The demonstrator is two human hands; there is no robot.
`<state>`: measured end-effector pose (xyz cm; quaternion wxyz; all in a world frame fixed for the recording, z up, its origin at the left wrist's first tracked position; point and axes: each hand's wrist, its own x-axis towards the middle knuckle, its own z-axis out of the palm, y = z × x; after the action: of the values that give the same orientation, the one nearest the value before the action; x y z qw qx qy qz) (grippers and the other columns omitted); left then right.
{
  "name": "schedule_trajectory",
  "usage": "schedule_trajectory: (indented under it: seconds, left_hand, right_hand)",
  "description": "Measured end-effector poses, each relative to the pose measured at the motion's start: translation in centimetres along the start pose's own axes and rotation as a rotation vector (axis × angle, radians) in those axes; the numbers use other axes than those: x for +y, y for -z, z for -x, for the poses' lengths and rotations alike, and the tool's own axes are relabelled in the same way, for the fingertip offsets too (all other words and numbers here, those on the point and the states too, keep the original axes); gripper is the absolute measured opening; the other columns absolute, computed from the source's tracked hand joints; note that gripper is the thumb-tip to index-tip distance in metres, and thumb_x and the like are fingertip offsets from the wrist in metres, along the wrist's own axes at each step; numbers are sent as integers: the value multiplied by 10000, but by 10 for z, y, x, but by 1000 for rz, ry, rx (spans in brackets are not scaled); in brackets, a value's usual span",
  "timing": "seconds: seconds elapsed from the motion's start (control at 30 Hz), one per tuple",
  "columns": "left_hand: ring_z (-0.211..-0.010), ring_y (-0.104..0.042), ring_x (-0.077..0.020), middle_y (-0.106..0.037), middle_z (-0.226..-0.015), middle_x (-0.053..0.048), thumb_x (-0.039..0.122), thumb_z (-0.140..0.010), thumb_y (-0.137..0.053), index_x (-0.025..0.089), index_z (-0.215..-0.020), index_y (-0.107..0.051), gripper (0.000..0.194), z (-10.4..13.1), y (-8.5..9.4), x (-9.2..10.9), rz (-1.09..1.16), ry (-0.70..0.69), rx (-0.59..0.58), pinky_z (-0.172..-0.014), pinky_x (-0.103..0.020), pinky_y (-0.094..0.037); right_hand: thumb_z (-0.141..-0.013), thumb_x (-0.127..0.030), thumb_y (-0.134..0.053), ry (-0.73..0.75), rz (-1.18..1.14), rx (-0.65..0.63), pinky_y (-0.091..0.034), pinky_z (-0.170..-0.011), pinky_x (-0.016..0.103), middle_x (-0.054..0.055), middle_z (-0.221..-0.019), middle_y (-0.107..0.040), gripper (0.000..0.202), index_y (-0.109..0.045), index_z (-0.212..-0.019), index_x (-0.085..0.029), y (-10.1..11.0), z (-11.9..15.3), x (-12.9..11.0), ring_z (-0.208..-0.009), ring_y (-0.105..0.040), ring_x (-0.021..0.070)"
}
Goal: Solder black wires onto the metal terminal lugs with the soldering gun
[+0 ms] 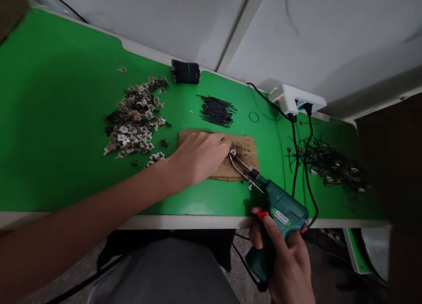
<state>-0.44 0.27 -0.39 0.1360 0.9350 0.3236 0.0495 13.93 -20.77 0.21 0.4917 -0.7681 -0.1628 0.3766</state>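
Observation:
My right hand (290, 260) is wrapped round the grip of a green soldering gun (285, 205), with a finger and the thumb at its red trigger. The gun's metal tip reaches a small silvery metal part (233, 153) on a scorched cardboard pad (249, 146). My left hand (204, 157) rests over the pad with its fingers drawn together beside that part. Whatever lies between those fingertips is hidden by the hand. Behind the pad lies a loose bunch of short black wires (217, 111).
A heap of small metal parts (135, 115) spreads on the green table (59, 132) at left. A banded bundle of black wires (186, 72) stands at the back. On the right are a white power strip (296, 99), hanging cords, and a pile of wired parts (332, 163).

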Motion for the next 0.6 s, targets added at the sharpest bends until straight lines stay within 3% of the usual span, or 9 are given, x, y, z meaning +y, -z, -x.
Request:
schedule_trajectory:
  seconds: [0.17, 0.37, 0.6]
  left_hand:
    - [-850, -700, -225, -718, -1014, -92, 185, -999, -493, 149, -998, -696, 207, 0, 3, 1, 5, 27, -22, -715, -304, -482]
    - [-819, -701, -230, -727, -993, -96, 208, -1007, -478, 156, -966, -716, 247, 0, 3, 2, 26, 39, -14, -696, -310, -475]
    - [-843, -711, -246, -746, -972, -77, 219, -991, -516, 182, -906, -731, 234, 0, 8, 3, 68, 121, -21, -682, -315, -467]
  right_hand:
    - [-801, -531, -779, -16, 32, 42, -279, -409, 201, -27, -605, -529, 461, -670, -1056, -163, -1, 4, 7, -492, -434, 94]
    - [-810, -541, -770, 139, 173, 157, -404, -523, 242, 33, -734, -650, 449, -668, -1032, -164, -14, 15, 12, -600, -548, 135]
    - [-788, -567, -774, 184, 228, 247, -463, -572, 272, 29, -637, -640, 411, -630, -825, -184, -17, 19, 31, -567, -590, 163]
